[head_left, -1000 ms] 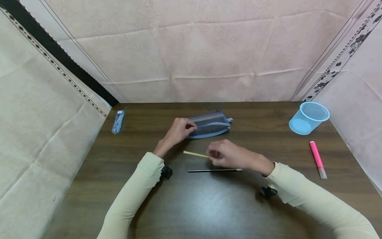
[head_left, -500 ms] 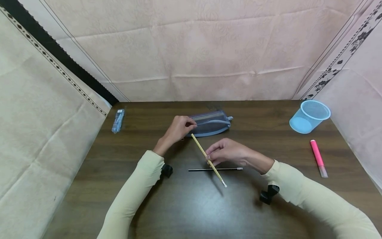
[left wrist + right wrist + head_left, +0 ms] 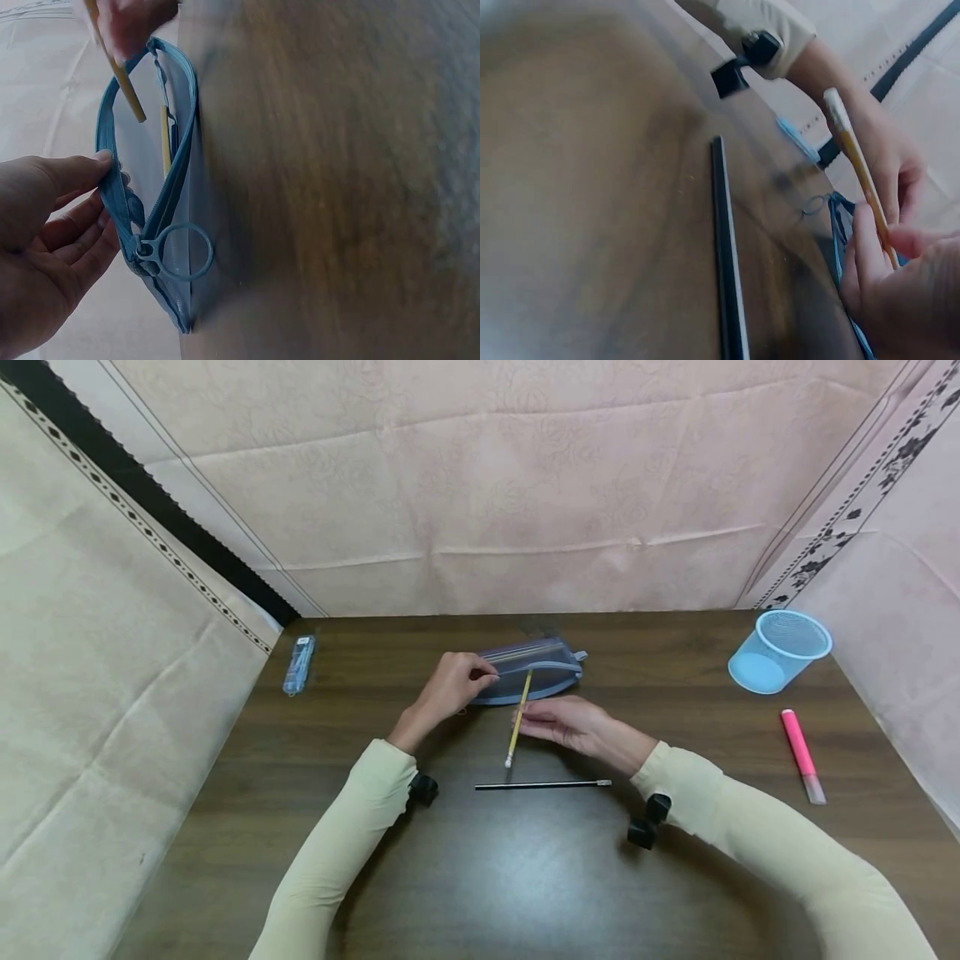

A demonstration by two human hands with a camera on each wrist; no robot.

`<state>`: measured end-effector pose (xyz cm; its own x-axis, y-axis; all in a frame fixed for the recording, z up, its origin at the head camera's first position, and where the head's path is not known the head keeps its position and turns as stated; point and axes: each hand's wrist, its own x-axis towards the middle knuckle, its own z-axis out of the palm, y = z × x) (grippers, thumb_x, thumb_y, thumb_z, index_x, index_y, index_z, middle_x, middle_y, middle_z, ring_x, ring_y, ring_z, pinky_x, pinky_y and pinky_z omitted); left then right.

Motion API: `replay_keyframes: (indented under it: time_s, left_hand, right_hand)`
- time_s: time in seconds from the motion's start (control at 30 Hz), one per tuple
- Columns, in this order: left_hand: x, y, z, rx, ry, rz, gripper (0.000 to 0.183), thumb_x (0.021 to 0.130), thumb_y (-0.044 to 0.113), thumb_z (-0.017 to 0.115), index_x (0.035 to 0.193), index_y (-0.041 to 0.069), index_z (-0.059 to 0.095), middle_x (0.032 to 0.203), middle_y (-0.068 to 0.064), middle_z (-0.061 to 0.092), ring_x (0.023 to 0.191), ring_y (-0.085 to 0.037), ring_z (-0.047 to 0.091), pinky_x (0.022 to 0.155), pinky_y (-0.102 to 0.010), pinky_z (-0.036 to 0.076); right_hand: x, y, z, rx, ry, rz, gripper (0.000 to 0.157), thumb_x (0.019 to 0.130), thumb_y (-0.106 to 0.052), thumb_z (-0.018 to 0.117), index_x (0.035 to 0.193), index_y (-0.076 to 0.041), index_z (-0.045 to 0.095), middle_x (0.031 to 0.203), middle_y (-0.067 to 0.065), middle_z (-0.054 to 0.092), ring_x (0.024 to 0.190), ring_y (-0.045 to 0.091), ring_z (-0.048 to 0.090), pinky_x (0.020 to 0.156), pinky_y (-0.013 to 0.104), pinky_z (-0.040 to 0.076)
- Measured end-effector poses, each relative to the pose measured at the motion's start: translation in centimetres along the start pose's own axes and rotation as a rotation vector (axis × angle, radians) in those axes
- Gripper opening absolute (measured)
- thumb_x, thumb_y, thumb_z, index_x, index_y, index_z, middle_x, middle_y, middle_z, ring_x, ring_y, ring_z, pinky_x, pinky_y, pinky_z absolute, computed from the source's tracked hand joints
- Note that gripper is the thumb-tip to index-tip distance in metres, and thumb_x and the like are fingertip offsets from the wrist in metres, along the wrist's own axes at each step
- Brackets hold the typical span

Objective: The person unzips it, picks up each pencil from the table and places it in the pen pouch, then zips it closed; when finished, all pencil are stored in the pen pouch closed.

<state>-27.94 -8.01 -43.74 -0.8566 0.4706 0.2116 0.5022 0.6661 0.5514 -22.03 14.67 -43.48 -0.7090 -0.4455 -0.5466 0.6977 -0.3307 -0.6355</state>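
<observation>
A blue pencil case (image 3: 540, 681) with see-through sides lies at the back middle of the table, its zip open. My left hand (image 3: 452, 683) pinches the zip edge at its left end; in the left wrist view a ring pull (image 3: 187, 251) hangs there, and a yellow stick-like item (image 3: 166, 142) shows inside. My right hand (image 3: 573, 724) pinches a yellow pencil (image 3: 517, 727), white eraser end toward me, its other end over the case's mouth. In front, a black pencil (image 3: 543, 786) lies crosswise on the table.
At the right stands a light blue mesh cup (image 3: 776, 656), with a pink marker (image 3: 801, 756) lying in front of it. A small blue packet (image 3: 298, 666) lies at the back left. Cloth hangings (image 3: 480, 493) rise behind the table's back edge.
The yellow pencil has swung from crosswise to pointing away from me, and my right hand has carried it toward the case. My left hand has stayed at the case.
</observation>
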Motion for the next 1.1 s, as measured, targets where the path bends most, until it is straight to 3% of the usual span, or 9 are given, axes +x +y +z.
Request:
replay_keyframes:
  time_s: [0.13,0.23,0.33,0.57,0.87,1.1]
  left_hand:
    - [0.2,-0.1,0.2,0.005,-0.006,0.006,0.014,0.096,0.016,0.069,0.1,0.008,0.08,0.098,-0.006,0.078,0.088,-0.016,0.07,0.08,-0.032,0.058]
    - [0.3,0.0,0.2,0.008,-0.005,0.007,0.014,0.096,0.016,0.069,0.1,0.008,0.08,0.099,-0.006,0.078,0.089,-0.016,0.07,0.08,-0.032,0.059]
    - [0.2,0.0,0.3,0.004,-0.009,0.007,0.015,0.097,0.016,0.069,0.101,0.008,0.08,0.099,-0.007,0.078,0.088,-0.016,0.07,0.079,-0.032,0.059]
    - [0.3,0.0,0.3,0.008,-0.002,0.012,0.016,0.096,0.017,0.07,0.102,0.007,0.08,0.098,-0.008,0.077,0.084,-0.016,0.069,0.076,-0.031,0.058]
    - [0.3,-0.2,-0.2,0.011,0.007,0.008,0.016,0.096,0.018,0.07,0.102,0.007,0.08,0.099,-0.008,0.077,0.084,-0.016,0.069,0.077,-0.032,0.058]
    - [0.0,-0.3,-0.2,-0.001,0.018,0.003,0.016,0.096,0.018,0.07,0.102,0.007,0.08,0.098,-0.008,0.077,0.084,-0.016,0.068,0.076,-0.032,0.058]
  right_hand:
    - [1.6,-0.5,0.0,0.084,0.067,-0.058,0.041,0.1,0.005,0.053,0.141,0.008,0.049,0.109,0.017,0.073,0.102,0.022,0.072,0.099,0.033,0.055]
    - [2.9,-0.7,0.1,0.112,0.116,-0.103,0.045,0.101,0.005,0.052,0.145,0.008,0.044,0.11,0.017,0.071,0.097,0.019,0.071,0.103,0.033,0.052]
    - [4.1,-0.8,0.4,0.118,0.184,-0.137,0.048,0.1,0.005,0.053,0.147,0.007,0.043,0.122,0.018,0.068,0.097,0.018,0.072,0.103,0.031,0.051]
    - [5.8,-1.2,1.0,0.246,0.264,-0.211,0.047,0.098,0.012,0.051,0.145,0.005,0.048,0.15,0.02,0.051,0.134,0.025,0.056,0.102,0.031,0.052]
    - [7.0,-1.3,2.2,0.287,0.366,-0.251,0.046,0.096,0.016,0.05,0.141,0.007,0.051,0.146,0.019,0.055,0.132,0.027,0.057,0.102,0.032,0.053]
    - [7.4,-0.7,2.8,0.309,0.411,-0.336,0.045,0.096,0.017,0.049,0.14,0.008,0.052,0.144,0.021,0.057,0.13,0.027,0.058,0.104,0.035,0.052]
